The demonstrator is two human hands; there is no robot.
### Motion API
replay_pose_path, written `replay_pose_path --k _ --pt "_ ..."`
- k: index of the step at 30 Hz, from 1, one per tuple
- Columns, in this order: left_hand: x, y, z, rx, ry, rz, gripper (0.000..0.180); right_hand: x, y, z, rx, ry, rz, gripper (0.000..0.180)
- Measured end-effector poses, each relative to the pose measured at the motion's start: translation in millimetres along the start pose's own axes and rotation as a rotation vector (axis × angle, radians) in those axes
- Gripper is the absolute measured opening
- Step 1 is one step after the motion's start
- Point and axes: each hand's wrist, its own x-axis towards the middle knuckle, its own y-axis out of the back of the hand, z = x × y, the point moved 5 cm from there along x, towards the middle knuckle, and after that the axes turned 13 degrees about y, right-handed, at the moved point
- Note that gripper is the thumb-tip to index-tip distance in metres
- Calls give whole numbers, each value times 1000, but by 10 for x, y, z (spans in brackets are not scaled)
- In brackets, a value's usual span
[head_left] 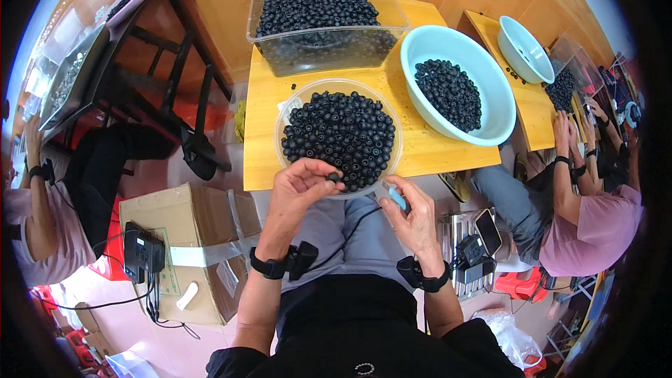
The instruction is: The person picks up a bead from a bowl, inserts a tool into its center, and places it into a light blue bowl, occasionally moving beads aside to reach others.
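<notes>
My left hand [297, 185] pinches one small black bead-like piece [334, 177] between thumb and fingertips, over the near edge of a round clear tub [397, 129]. The tub is heaped with the same round black pieces [339, 129], many showing a hole in the middle. Just right of the tub's near rim, my right hand [416, 217] is closed around a small tool with a light blue handle [396, 198]. The tool's working end is too small to make out.
Behind the tub, a clear rectangular bin [322, 52] holds more black pieces. A pale blue basin [493, 91], partly filled, stands right on the yellow table [262, 147]. Cardboard box [178, 238] stands lower left. Co-workers sit left and right; a second basin [525, 45] is at far right.
</notes>
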Motion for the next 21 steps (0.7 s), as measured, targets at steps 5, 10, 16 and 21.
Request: replay_pose_path --k 5,10,16,21 --pt "-87 -101 -129 -310 131 -135 21 6 -96 -38 79 85 -47 20" --pt "-99 -89 -256 -440 171 -186 24 71 -182 -162 115 100 -98 16" --pt "-117 -89 -312 -485 194 -199 23 148 -272 -342 86 176 -206 15" --pt "-117 -82 -331 -517 182 -215 21 165 -275 -365 52 194 -193 15"
